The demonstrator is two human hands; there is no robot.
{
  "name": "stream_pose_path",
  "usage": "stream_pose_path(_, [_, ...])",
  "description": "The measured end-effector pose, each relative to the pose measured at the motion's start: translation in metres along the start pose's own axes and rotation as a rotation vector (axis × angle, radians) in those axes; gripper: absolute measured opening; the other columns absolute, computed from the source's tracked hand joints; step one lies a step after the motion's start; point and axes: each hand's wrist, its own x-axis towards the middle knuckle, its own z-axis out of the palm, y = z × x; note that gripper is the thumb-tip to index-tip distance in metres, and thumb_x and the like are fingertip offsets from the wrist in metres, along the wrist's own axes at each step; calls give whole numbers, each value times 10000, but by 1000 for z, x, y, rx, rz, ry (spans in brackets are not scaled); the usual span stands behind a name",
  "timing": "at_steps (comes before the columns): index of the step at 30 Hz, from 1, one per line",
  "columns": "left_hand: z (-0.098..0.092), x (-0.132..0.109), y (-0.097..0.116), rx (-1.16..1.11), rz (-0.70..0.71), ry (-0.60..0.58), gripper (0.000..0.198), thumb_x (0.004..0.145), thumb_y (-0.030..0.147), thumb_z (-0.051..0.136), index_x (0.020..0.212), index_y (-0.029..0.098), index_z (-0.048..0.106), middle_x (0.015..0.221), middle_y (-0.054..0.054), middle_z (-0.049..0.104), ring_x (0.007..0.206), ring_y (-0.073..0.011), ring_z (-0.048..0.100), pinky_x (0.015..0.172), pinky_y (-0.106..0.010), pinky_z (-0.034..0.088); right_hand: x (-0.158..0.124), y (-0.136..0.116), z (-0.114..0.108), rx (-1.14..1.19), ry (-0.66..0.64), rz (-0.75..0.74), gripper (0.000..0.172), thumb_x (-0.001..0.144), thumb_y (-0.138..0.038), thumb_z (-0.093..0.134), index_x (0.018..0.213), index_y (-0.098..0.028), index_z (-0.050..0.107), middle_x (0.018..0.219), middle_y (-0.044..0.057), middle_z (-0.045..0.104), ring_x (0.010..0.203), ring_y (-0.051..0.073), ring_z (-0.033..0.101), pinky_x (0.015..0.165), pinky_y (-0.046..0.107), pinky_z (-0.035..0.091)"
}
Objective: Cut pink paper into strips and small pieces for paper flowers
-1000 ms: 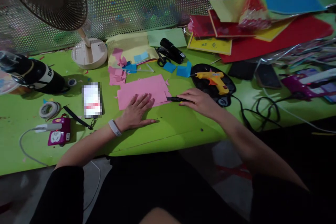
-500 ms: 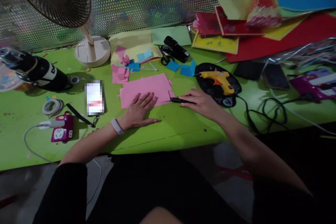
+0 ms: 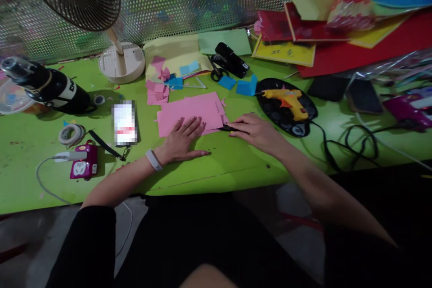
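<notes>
My left hand [image 3: 182,141] lies flat with fingers spread on the near edge of a pink paper sheet [image 3: 189,110] on the green table [image 3: 219,162]. My right hand [image 3: 251,128] rests beside the sheet's right edge, fingers closed over a small dark cutter [image 3: 227,128] whose tip touches the pink paper. A white band is on my left wrist.
A yellow glue gun [image 3: 285,98] sits on a black tray [image 3: 270,112] right of my hand, its cable looping at the right. A phone [image 3: 124,123], tape roll [image 3: 70,133], magenta power plug [image 3: 83,167], black bottle [image 3: 50,87], fan base [image 3: 122,61], stapler [image 3: 232,59] and coloured paper stacks [image 3: 337,31] surround the work.
The camera view has shifted slightly; both hands stay on the pink sheet. My right hand with the cutter has edged a little closer to the paper.
</notes>
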Motion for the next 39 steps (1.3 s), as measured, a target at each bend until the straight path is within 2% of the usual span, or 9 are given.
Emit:
stream_pose_path(4, [1,0,0,19,7,12,1009,934,848,209,1677,180,67,1742,-97,30,1623,-284,6,1312,-502,-58,0,0,0,21,-16,-16,366,1033,-391,511,1202,-204,777,1087,150,728,1001,290,657,904,445,547])
stream_pose_path(10, [4,1,-1,35,10,28,1043,923,863,144,1673,151,11,1742,-116,38,1624,-266,6,1321,-494,-31,1,-2,11,20,60,-63,332,1012,-414,548,1213,-271,770,1092,116,735,994,299,667,869,487,572])
stream_pose_path(18, [11,-1,-3,29,28,65,1054,918,870,139,1666,163,-87,1740,-118,62,1625,-270,30,1315,-493,-47,-4,-14,13,-31,58,-86,331,1027,-399,539,1220,-253,766,1113,125,730,1004,295,665,874,460,575])
stream_pose_path(22, [10,-1,-3,37,34,85,1053,921,865,139,1669,150,-56,1737,-124,83,1625,-276,42,1317,-498,-34,-3,-19,16,-49,73,-108,349,1033,-369,544,1224,-170,758,1103,149,727,1006,286,660,867,430,571])
stream_pose_path(29, [4,-1,-1,29,34,60,1045,930,858,166,1675,150,-20,1739,-116,78,1625,-270,44,1322,-504,-13,-5,-18,22,-11,76,-99,357,1035,-416,522,1210,-222,766,1103,128,721,1016,295,663,864,460,570])
stream_pose_path(32, [-4,-10,-7,36,18,88,1037,930,856,199,1672,187,-76,1743,-107,23,1624,-286,25,1321,-527,-30,-10,-17,19,-9,62,-83,384,1039,-443,503,1216,-225,764,1085,128,716,1001,295,667,853,461,572])
stream_pose_path(35, [-11,-30,-18,69,-35,138,1022,946,831,241,1654,216,-164,1744,-108,11,1621,-310,50,1319,-548,-43,-17,-10,11,2,84,-47,393,1032,-473,505,1230,-249,760,1055,117,712,971,292,672,835,459,572])
stream_pose_path(39, [-10,-60,-31,110,-89,156,1009,975,783,292,1645,209,-197,1748,-110,36,1617,-314,92,1324,-520,-14,-17,12,2,-47,252,75,377,1010,-503,537,1241,-299,754,1052,108,704,990,309,660,867,493,561])
